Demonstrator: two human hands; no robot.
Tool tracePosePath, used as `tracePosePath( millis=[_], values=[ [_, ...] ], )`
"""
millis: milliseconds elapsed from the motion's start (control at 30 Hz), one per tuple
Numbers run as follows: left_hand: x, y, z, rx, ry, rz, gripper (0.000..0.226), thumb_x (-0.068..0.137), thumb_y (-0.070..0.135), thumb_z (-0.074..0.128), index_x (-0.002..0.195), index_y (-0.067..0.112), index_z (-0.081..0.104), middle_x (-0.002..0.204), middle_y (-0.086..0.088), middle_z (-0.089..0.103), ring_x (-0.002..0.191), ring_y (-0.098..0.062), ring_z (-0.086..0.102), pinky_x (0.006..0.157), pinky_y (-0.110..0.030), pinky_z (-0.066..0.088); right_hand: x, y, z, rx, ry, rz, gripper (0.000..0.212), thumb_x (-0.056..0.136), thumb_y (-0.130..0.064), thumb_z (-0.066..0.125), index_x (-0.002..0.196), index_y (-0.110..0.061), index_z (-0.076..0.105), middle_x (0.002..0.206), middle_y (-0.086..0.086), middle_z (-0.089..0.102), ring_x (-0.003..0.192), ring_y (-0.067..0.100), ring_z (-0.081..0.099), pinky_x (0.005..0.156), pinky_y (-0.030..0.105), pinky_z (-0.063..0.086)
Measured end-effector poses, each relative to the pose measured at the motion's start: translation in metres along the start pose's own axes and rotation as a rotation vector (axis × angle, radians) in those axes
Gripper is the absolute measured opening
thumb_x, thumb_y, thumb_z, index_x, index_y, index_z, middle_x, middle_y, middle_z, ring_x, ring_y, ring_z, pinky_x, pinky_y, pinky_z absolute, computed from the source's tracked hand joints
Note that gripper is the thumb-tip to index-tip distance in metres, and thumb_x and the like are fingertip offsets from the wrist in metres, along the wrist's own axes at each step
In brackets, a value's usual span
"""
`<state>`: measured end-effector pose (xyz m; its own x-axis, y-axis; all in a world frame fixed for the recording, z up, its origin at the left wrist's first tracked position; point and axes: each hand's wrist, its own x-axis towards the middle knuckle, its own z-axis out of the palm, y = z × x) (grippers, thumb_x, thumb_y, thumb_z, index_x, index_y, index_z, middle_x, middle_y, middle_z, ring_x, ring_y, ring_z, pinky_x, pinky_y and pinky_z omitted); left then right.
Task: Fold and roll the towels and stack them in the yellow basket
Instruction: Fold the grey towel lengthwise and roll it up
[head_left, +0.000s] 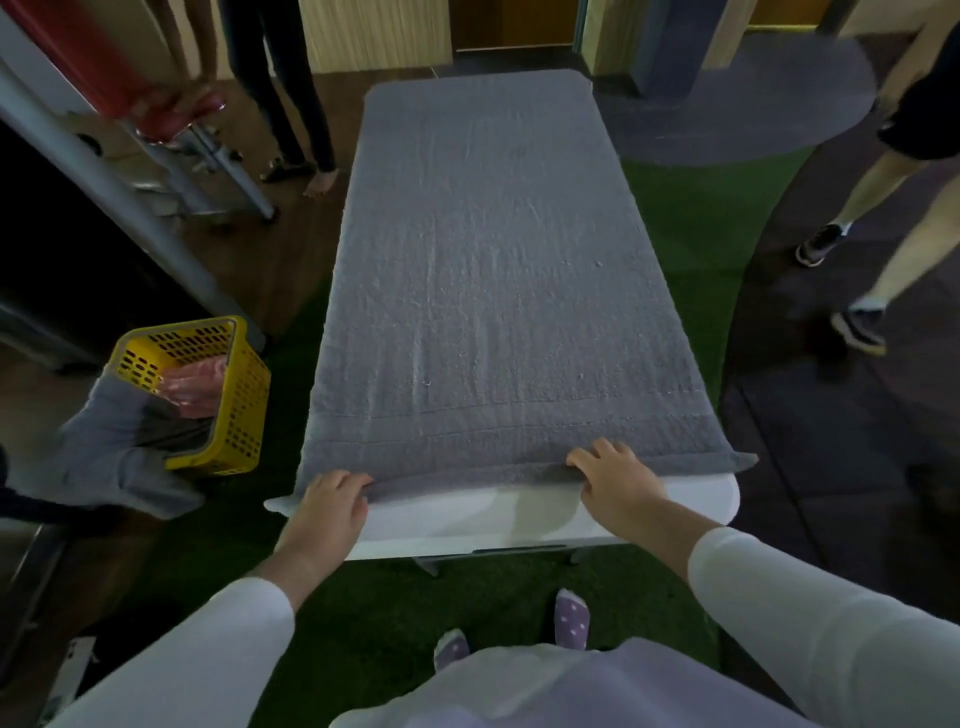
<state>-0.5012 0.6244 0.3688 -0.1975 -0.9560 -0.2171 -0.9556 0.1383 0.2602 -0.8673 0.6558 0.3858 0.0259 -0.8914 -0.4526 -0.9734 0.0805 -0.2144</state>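
My left hand (332, 501) and right hand (615, 480) each pinch the near hem of the grey towel (493, 260), low in the frame, and I should lift both sides evenly so it folds straight.

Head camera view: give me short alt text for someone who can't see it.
A person's left hand and right hand grip the near edge of a grey towel spread flat over a white table. Left of the table, a yellow basket holds a pink cloth, with a second grey cloth draped over its rim.
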Motion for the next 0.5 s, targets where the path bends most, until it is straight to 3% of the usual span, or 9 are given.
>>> tracePosePath(
  millis=[233,333,400,500],
  values=[
    [0.000,-0.067,-0.035,0.015,-0.115,-0.114,0.016,0.100,0.019,0.047,0.109,0.025,0.059,0.111,0.003,0.060,0.098,-0.009,0.054,0.088,-0.033,0.048,-0.002,-0.009,0.004,0.012,0.032,0.041,0.045,0.097,-0.026,0.053,0.138,-0.031,0.038,0.135,0.001,0.040,0.125,0.025,0.039,0.100,0.039,0.045],
    [0.007,-0.076,-0.047,0.040,-0.188,-0.108,0.022,0.098,0.009,0.044,0.103,0.028,0.055,0.101,0.003,0.060,0.083,-0.009,0.056,0.074,-0.030,0.047,-0.003,-0.012,0.002,0.016,0.014,0.063,0.044,0.096,-0.027,0.055,0.137,-0.032,0.038,0.136,0.002,0.038,0.126,0.025,0.037,0.103,0.040,0.043],
    [0.014,-0.077,-0.053,0.081,-0.184,-0.097,0.029,0.094,0.004,0.045,0.100,0.030,0.056,0.101,0.001,0.056,0.085,-0.011,0.052,0.076,-0.031,0.047,-0.004,-0.013,0.002,0.006,0.016,0.075,0.045,0.097,-0.028,0.056,0.138,-0.032,0.037,0.138,0.002,0.037,0.127,0.026,0.036,0.104,0.041,0.042],
    [0.020,-0.075,-0.058,0.235,-0.147,-0.118,0.026,0.095,0.012,0.045,0.106,0.032,0.058,0.100,0.001,0.048,0.096,-0.018,0.043,0.090,-0.037,0.041,-0.007,-0.017,0.003,0.008,0.018,0.098,0.048,0.096,-0.029,0.056,0.140,-0.032,0.036,0.140,0.003,0.035,0.130,0.027,0.034,0.106,0.042,0.040]
  ],
)
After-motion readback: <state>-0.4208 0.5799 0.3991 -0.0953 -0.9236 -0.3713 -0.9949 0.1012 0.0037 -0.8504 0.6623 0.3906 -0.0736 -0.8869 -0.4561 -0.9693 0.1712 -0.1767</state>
